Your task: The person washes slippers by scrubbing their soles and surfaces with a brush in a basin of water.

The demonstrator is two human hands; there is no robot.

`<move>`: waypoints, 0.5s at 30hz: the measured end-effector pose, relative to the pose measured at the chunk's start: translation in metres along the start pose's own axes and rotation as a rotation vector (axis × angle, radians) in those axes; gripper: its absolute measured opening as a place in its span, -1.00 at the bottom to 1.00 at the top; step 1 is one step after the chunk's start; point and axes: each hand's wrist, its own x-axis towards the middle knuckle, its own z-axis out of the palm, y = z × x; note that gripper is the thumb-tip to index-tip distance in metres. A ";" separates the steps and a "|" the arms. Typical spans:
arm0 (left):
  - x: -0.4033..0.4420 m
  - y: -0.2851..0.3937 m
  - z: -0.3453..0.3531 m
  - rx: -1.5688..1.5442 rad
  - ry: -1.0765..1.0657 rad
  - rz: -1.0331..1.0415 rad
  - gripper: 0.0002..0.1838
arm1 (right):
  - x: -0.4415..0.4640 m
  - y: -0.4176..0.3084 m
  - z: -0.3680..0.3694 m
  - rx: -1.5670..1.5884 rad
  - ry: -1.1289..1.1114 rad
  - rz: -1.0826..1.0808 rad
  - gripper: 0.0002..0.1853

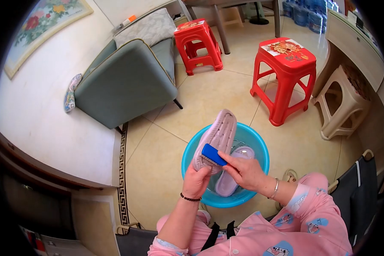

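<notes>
My left hand (pixel 196 182) grips a pink slipper (pixel 219 130) by its near end, with the ridged sole facing up over the basin. In my right hand (pixel 244 171) is a blue scrubbing brush (pixel 213 154), its bristles against the sole near my left fingers. Below them, a blue plastic basin (pixel 264 164) stands on the floor with water in it. A second slipper (pixel 227 183), pale lilac, lies in the basin, partly hidden behind my right hand.
Two red plastic stools (pixel 286 64) stand on the tiled floor ahead, with a beige stool (pixel 343 102) at the right by a white desk (pixel 356 42). A grey-green armchair (pixel 126 85) is at the left. Several blue water bottles (pixel 313 19) stand at the back.
</notes>
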 end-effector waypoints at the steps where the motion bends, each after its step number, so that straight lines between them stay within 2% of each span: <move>1: 0.000 0.000 0.001 -0.008 -0.001 -0.009 -0.39 | -0.001 0.000 -0.001 0.007 -0.001 0.013 -0.53; 5: 0.001 -0.002 0.004 -0.067 -0.042 0.021 -0.39 | 0.006 0.015 -0.001 -0.055 0.077 0.073 -0.54; 7: 0.000 -0.002 0.007 -0.041 -0.016 0.051 -0.38 | 0.013 0.023 -0.006 -0.011 0.117 0.226 -0.55; 10: 0.000 -0.001 0.005 0.017 -0.014 0.050 -0.36 | 0.018 0.025 -0.013 0.062 0.107 0.346 -0.55; 14: 0.001 -0.004 -0.002 -0.009 -0.017 0.036 -0.35 | 0.011 0.015 -0.009 0.126 0.095 0.326 -0.55; 15: 0.001 -0.004 -0.003 -0.130 -0.010 -0.034 -0.37 | 0.007 0.011 -0.006 0.108 0.079 0.183 -0.55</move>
